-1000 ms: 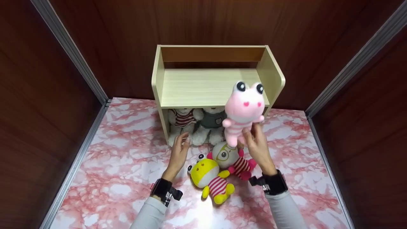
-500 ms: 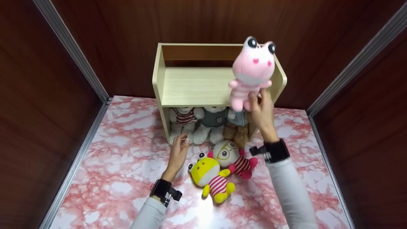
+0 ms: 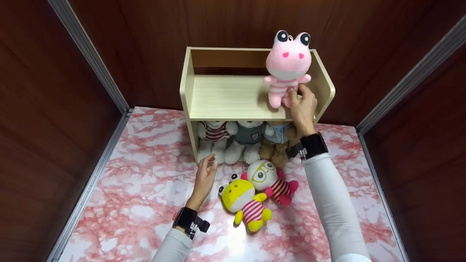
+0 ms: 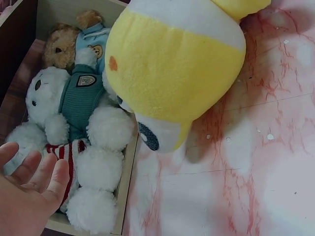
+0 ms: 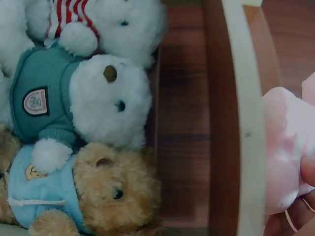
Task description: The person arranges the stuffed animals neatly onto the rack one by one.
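Note:
My right hand (image 3: 304, 107) grips a pink frog plush (image 3: 289, 60) by its lower body, thumb in front. The plush is upright at the right part of the upper shelf (image 3: 225, 96), its feet close over the board. In the right wrist view its pink leg (image 5: 283, 157) shows beyond the shelf edge, with my thumb on it. My left hand (image 3: 205, 174) holds nothing; its fingers are relaxed in front of the lower compartment. Nearest to it lies a yellow frog plush (image 3: 238, 196) in a striped shirt, on its back on the floor.
Three teddy bears sit in the lower compartment: one in red stripes (image 3: 214, 133), one in a green sweater (image 5: 44, 93), one brown in light blue (image 5: 118, 191). A plush with glasses (image 3: 262, 176) lies beside the yellow frog. Dark wood panels (image 3: 418, 120) stand around.
My right hand has lifted the pink frog plush up from in front of the shelf and brought it over the upper board, now more upright. My left hand has stayed in place.

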`<act>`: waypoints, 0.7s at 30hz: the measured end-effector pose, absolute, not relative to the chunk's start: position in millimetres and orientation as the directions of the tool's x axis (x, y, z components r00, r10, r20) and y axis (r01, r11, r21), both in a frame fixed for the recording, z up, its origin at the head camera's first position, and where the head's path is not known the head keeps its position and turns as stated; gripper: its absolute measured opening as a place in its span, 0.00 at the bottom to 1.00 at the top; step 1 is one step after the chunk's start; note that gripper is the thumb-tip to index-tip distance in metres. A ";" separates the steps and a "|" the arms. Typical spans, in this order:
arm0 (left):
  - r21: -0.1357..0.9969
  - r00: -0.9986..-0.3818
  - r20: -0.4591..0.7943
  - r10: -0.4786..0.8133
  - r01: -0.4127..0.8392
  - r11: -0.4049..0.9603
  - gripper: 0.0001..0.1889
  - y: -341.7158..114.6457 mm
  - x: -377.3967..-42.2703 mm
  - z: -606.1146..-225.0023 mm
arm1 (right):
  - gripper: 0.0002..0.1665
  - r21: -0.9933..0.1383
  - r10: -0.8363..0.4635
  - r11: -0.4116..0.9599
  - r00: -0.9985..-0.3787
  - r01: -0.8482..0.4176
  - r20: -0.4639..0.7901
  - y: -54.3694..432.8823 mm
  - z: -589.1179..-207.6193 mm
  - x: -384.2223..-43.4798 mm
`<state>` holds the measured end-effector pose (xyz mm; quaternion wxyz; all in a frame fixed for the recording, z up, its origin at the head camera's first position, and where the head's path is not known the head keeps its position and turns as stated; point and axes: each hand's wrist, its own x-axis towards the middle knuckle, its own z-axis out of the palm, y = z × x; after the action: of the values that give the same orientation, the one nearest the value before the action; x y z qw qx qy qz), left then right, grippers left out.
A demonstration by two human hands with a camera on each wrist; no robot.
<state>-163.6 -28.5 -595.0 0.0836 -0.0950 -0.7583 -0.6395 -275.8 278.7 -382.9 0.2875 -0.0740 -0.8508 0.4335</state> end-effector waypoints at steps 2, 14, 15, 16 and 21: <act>0.957 -0.971 0.238 0.035 0.240 0.161 0.22 -29.9 -161.6 -595.6 | 0.14 -0.786 0.392 0.610 -0.823 -0.102 0.412 279.1 -384.1 -282.7; 0.977 -0.982 0.190 -0.013 0.188 0.105 0.25 -32.1 -162.6 -602.6 | 0.14 -0.796 0.434 0.603 -0.816 -0.053 0.383 283.1 -380.3 -303.8; 0.976 -0.981 0.192 -0.019 0.190 0.104 0.26 -31.8 -163.7 -602.4 | 0.14 -0.792 0.437 0.608 -0.812 -0.051 0.388 283.1 -380.0 -305.5; 0.977 -0.981 0.191 -0.020 0.188 0.096 0.26 -32.1 -164.3 -602.9 | 0.14 -0.791 0.440 0.610 -0.809 -0.049 0.390 283.1 -380.1 -307.3; 0.977 -0.987 0.162 -0.021 0.157 0.140 0.27 -36.2 -163.5 -607.3 | 0.17 -0.782 0.451 0.623 -0.810 -0.015 0.375 280.2 -385.0 -314.6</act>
<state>-163.5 -36.2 -607.3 0.0682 -0.0453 -0.7521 -0.6540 -314.6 280.2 -385.0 0.2809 -0.1274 -0.8559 0.4152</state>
